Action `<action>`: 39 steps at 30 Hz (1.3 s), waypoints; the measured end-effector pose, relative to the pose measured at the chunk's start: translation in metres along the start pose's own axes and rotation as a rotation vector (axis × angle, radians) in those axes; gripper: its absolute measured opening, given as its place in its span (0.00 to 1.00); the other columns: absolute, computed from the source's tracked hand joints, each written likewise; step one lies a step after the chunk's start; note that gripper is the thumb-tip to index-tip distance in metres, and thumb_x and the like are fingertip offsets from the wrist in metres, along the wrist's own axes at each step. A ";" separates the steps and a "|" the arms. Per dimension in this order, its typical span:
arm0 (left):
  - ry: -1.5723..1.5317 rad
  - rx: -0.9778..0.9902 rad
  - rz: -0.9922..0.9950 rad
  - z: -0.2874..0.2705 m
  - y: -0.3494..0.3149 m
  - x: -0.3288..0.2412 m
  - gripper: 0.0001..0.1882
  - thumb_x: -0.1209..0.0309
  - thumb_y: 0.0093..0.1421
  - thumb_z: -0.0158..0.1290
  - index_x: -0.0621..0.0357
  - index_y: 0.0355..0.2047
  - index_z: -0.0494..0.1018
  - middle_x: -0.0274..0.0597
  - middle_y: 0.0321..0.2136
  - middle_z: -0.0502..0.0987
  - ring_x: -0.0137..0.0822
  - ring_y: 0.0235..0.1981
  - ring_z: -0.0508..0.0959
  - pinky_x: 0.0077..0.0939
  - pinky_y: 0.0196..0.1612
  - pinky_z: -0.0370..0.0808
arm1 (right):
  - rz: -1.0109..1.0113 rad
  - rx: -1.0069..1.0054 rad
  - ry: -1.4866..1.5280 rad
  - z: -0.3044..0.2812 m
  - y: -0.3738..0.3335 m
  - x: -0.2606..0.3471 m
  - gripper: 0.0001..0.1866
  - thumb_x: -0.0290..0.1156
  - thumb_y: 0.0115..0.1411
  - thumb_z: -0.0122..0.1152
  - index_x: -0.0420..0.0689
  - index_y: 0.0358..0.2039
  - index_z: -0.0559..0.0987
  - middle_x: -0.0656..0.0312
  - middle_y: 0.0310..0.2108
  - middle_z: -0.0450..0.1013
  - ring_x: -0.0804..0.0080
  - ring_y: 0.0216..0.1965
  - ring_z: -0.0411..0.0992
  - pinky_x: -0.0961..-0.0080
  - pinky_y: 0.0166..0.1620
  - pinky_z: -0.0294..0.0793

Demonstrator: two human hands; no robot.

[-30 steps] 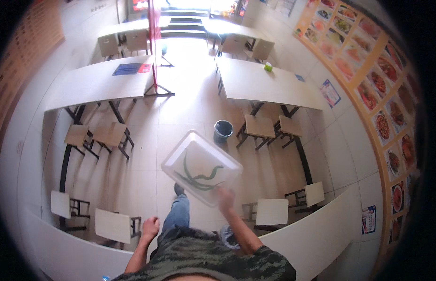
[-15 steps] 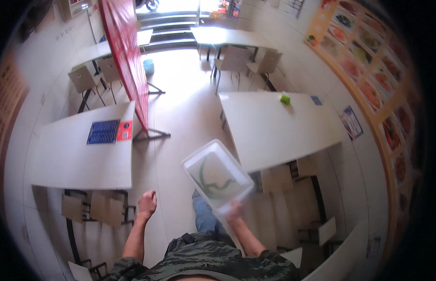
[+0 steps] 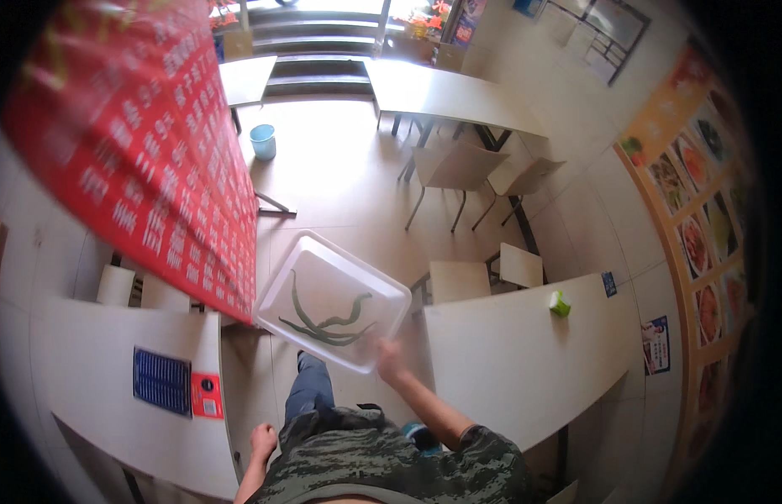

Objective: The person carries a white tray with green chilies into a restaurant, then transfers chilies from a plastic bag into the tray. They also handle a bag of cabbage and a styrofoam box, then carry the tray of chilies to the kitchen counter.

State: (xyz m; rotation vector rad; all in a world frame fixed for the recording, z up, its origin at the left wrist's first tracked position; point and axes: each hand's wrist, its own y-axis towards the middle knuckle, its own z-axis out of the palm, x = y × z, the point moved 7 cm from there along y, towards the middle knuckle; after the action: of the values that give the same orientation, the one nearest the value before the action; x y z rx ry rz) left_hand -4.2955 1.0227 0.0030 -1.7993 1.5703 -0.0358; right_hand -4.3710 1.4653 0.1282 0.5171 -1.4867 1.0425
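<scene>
A shallow white tray [image 3: 356, 264] hangs out in front of me, tilted a little, above the floor between the tables. My right hand [image 3: 392, 361] is closed on its near right edge; the fingertips are blurred. In the tray lie several long, thin, curved green vegetables [image 3: 350, 317], perhaps peppers or beans. Low at my left side, my left hand [image 3: 263, 439] is curled into a loose fist, with nothing seen in it, apart from the tray and beside the left table [image 3: 139, 328].
A red printed banner [image 3: 155, 160] stands left, near the tray's left corner. A table [image 3: 508, 361] with a small green packet [image 3: 560, 304] is at my right. Ahead are chairs [image 3: 458, 168], a far table [image 3: 450, 92], a blue bin [image 3: 263, 142] and steps [image 3: 315, 67].
I have moved forward along the aisle, so the banner, bin and far chairs look nearer. The tray has swung left in my right hand's hold. My left hand sits lower in view.
</scene>
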 end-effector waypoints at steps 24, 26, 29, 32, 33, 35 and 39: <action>0.054 -0.175 0.389 -0.366 0.947 -0.792 0.11 0.68 0.54 0.49 0.59 0.34 0.76 0.53 0.28 0.78 0.50 0.35 0.78 0.40 0.41 0.74 | 0.213 -0.229 0.194 0.214 1.053 0.294 0.06 0.24 0.43 0.52 0.39 0.24 0.69 0.65 0.22 0.64 0.74 0.26 0.63 0.76 0.29 0.62; -0.028 -0.183 0.312 -0.387 0.985 -0.818 0.11 0.69 0.54 0.49 0.60 0.34 0.77 0.52 0.26 0.78 0.49 0.33 0.79 0.39 0.41 0.74 | 0.101 -0.170 0.188 0.227 1.133 0.357 0.08 0.25 0.44 0.52 0.39 0.27 0.70 0.65 0.24 0.65 0.74 0.27 0.63 0.77 0.30 0.62; -0.112 -0.140 0.179 -0.401 1.073 -0.859 0.10 0.68 0.54 0.50 0.58 0.31 0.77 0.51 0.30 0.78 0.52 0.35 0.78 0.43 0.40 0.73 | -0.044 -0.189 0.254 0.248 1.259 0.425 0.09 0.26 0.49 0.53 0.47 0.15 0.66 0.71 0.16 0.59 0.80 0.20 0.57 0.75 0.23 0.55; -0.079 -0.104 0.217 -0.406 1.184 -0.915 0.10 0.67 0.55 0.49 0.57 0.31 0.77 0.51 0.30 0.78 0.53 0.34 0.77 0.43 0.40 0.73 | -0.080 -0.115 0.272 0.274 1.390 0.454 0.08 0.26 0.51 0.52 0.47 0.17 0.68 0.72 0.17 0.60 0.81 0.20 0.57 0.76 0.23 0.55; -0.109 -0.099 0.270 -0.412 1.232 -0.943 0.10 0.67 0.56 0.48 0.57 0.32 0.77 0.51 0.30 0.78 0.53 0.34 0.77 0.44 0.40 0.74 | -0.091 -0.133 0.257 0.284 1.429 0.460 0.05 0.27 0.51 0.53 0.46 0.19 0.70 0.72 0.18 0.62 0.80 0.21 0.61 0.75 0.25 0.58; -0.017 -0.104 0.388 -0.431 1.331 -1.015 0.10 0.67 0.56 0.48 0.57 0.33 0.76 0.52 0.31 0.78 0.54 0.34 0.77 0.45 0.40 0.73 | -0.161 -0.177 0.037 0.297 1.506 0.476 0.03 0.26 0.51 0.53 0.44 0.22 0.72 0.72 0.19 0.64 0.77 0.23 0.63 0.73 0.26 0.61; 0.120 -0.142 0.533 -0.542 1.516 -1.192 0.10 0.68 0.58 0.46 0.58 0.34 0.74 0.53 0.32 0.77 0.54 0.34 0.76 0.45 0.39 0.73 | -0.033 -0.340 0.340 0.348 1.646 0.507 0.06 0.26 0.48 0.52 0.38 0.25 0.74 0.64 0.23 0.69 0.73 0.25 0.66 0.72 0.30 0.65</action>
State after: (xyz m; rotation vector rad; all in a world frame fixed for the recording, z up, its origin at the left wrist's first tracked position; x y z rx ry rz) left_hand -6.1333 1.8131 0.1040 -1.4461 2.1379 0.2275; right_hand -6.0000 2.1249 0.1283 0.1144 -1.3088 0.7839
